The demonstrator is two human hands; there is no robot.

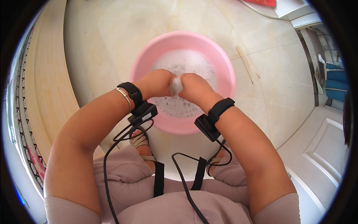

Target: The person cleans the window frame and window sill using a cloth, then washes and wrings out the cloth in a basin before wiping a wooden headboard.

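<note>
A round pink basin [138, 67] stands on the floor between and ahead of my feet, holding water with white suds [182, 58]. Over its middle, my left hand [159, 81] and my right hand [193, 87] are close together with knuckles turned inward. Both look closed on a whitish, wet, cloth-like thing [176, 87] that shows between them. The fingers are mostly hidden, and the thing's kind is hard to make out. Each wrist wears a black strap with a small black box and cable.
Two thin wooden sticks [247, 65] lie on the tiled floor right of the basin. A long pale wooden board [46, 74] runs along the left. At the right are a white panelled door [322, 149] and blue items [335, 83]. Black cables [106, 168] hang from my wrists.
</note>
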